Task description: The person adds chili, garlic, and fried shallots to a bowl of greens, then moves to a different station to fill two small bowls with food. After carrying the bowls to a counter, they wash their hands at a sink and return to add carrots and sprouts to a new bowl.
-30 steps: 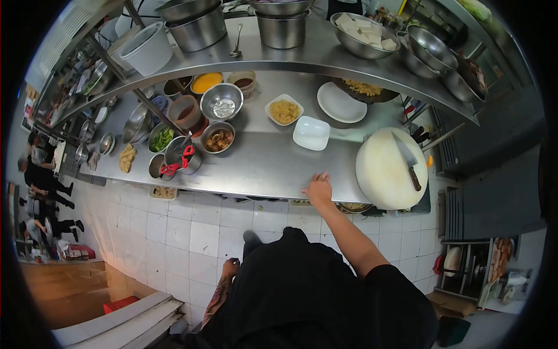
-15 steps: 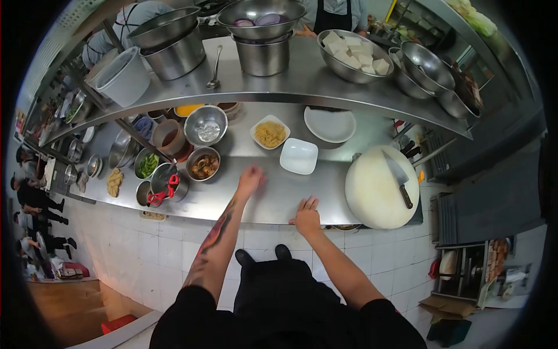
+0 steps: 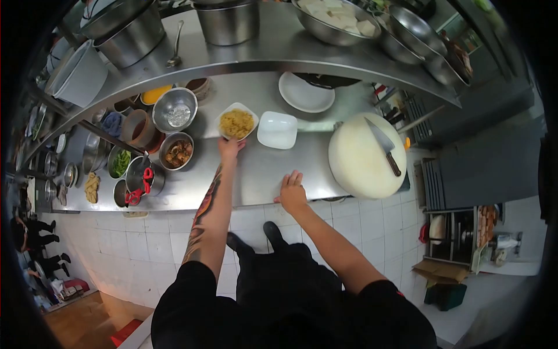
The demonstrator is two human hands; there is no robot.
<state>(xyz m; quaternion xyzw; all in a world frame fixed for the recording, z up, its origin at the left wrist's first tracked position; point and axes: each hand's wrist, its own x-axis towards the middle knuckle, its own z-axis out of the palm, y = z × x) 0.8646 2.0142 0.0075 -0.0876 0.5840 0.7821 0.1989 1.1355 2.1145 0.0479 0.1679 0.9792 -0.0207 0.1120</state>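
My left hand (image 3: 231, 148) is at the near edge of a square white bowl (image 3: 251, 135) of chopped yellow food (image 3: 236, 123), fingers closed on its rim. Just right of that bowl stands an empty square white dish (image 3: 277, 130). My right hand (image 3: 292, 189) rests near the front edge of the steel counter (image 3: 261, 174), fingers apart, holding nothing. Farther right, a knife (image 3: 383, 146) lies on a thick round white board (image 3: 357, 157).
Metal bowls hold brown pieces (image 3: 178, 153) and green vegetables (image 3: 121, 163); red-handled tools (image 3: 147, 181) stand in another. A white plate (image 3: 306, 93) sits under the overhead shelf (image 3: 256, 68). A yellow cloth (image 3: 92, 187) lies at left.
My left hand has reached forward to the bowl of yellow food and taken its rim. My right hand stays by the counter edge. The whole view has shifted.
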